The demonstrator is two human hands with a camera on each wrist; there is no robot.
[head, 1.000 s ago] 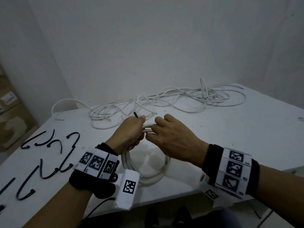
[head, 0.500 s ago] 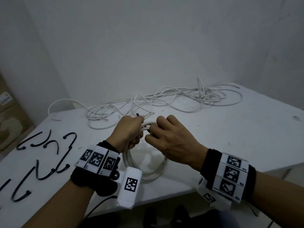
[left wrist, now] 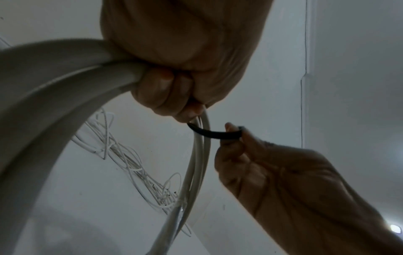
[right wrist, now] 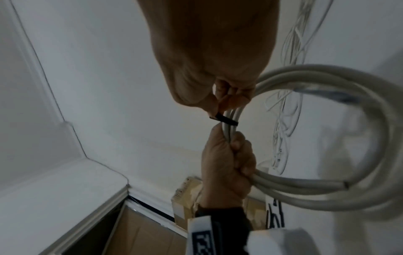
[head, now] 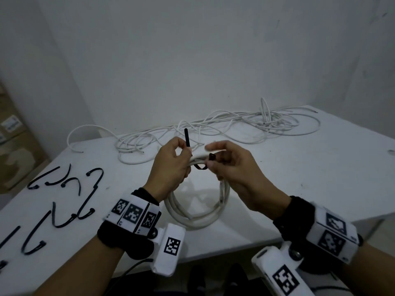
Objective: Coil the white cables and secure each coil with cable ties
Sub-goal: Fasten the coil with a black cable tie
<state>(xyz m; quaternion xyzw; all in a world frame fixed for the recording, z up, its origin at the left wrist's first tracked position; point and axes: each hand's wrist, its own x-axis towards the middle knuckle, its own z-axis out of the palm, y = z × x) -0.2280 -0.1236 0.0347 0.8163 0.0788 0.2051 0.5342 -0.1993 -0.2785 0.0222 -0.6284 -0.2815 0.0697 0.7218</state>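
Observation:
A coil of thick white cable [head: 198, 212] hangs upright over the table's front edge, and my left hand [head: 181, 154] grips its top. That hand also pinches a black cable tie [head: 186, 138], whose tail sticks up above the fingers. The tie loops under the coil's strands, and my right hand [head: 210, 162] pinches its other end. In the left wrist view the tie [left wrist: 214, 133] bridges from my left hand [left wrist: 191, 110] past the coil [left wrist: 65, 89] to my right hand [left wrist: 234, 134]. The right wrist view has my right hand [right wrist: 220, 110] holding the tie [right wrist: 224, 120] against the coil [right wrist: 359, 120].
A loose tangle of thin white cables [head: 235, 124] lies along the back of the white table [head: 310, 178]. Several black cable ties [head: 64, 199] are scattered on its left part. Cardboard boxes [head: 15, 146] stand to the left, beyond the table.
My hands have drawn slightly apart at the coil's top. The tie's tail now stands well above my left fingers, and my right hand has brought its other end into view below the strands.

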